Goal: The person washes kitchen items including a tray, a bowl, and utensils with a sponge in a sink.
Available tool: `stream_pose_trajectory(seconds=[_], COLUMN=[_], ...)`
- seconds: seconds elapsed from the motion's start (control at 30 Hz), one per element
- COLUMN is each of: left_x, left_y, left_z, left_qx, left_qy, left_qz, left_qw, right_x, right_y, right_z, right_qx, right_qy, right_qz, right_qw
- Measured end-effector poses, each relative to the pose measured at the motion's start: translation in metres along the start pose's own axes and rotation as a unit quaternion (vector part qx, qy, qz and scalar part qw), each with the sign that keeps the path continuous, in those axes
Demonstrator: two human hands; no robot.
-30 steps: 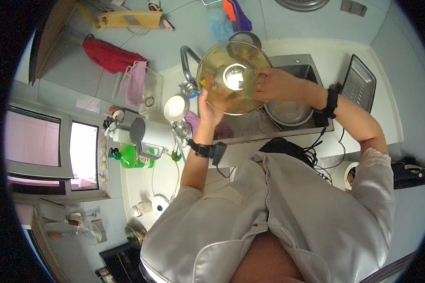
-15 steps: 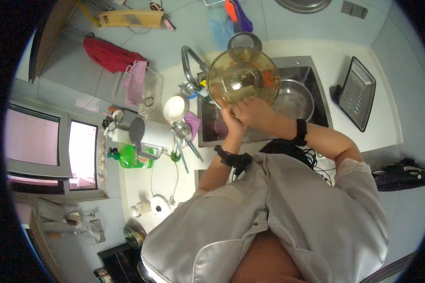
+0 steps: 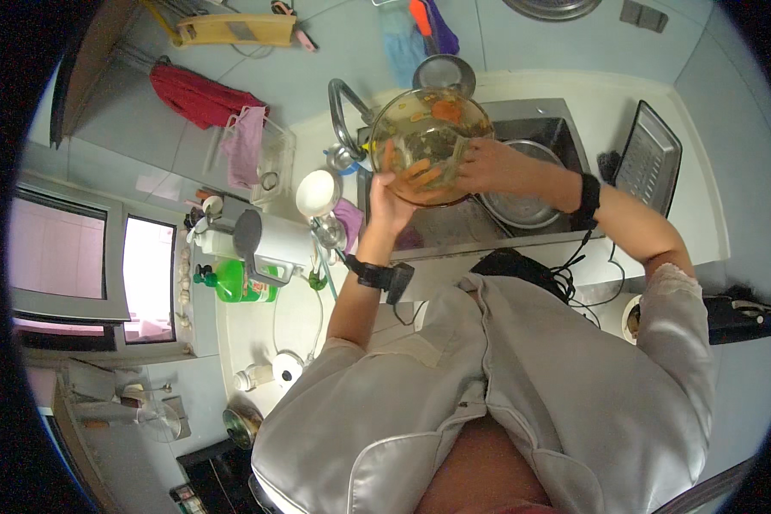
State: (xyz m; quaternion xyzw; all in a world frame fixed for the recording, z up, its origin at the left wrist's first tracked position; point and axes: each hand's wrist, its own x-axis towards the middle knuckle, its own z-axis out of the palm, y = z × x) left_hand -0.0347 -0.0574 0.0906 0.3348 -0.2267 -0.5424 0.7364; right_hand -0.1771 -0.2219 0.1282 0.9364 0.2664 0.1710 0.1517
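Observation:
An amber see-through glass bowl (image 3: pixel 428 116) with orange and green patches is held tilted above the left part of the sink, beside the faucet. My left hand (image 3: pixel 391 206) grips its near left rim. The thumb lies on the rim, and the fingers show through the glass. From the right, my right hand (image 3: pixel 497 167) reaches to the bowl, its fingers bent against the near right side. The fingertips are partly hidden, and a pale patch beside them is too unclear to name. Below that hand, a round metal pan (image 3: pixel 527 210) sits in the sink (image 3: pixel 454 227).
A curved faucet (image 3: pixel 341 111) stands left of the bowl, and a small dark pan (image 3: pixel 445 75) sits behind it. White bowls (image 3: pixel 318 193), a grey-lidded jug (image 3: pixel 274 244) and a green bottle (image 3: pixel 236 281) crowd the left counter. A dark-rimmed tray (image 3: pixel 651 163) leans at right.
The bowl has tilted and shifted slightly left and nearer. My right hand has moved from its near rim to its right side; my left hand has shifted left. More of the metal pan shows.

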Motion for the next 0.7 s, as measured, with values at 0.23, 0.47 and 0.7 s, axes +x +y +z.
stream_pose_trajectory(seconds=[0.23,0.47,0.7], left_x=[0.006,0.007,0.004], left_y=[-0.062,-0.003,-0.015], left_z=[0.010,-0.003,-0.029], left_qx=[-0.046,-0.080,-0.115], left_qy=[0.072,-0.027,-0.034], left_qz=[0.165,-0.013,-0.069], left_qw=[0.983,0.996,0.990], right_x=[0.041,0.005,-0.001], right_y=[-0.059,-0.022,0.000], right_z=[0.022,-0.020,-0.045], right_qx=[0.056,0.038,0.024], right_qy=[-0.082,0.037,0.052], right_qz=[0.280,0.103,-0.065], right_qw=[0.955,0.993,0.996])
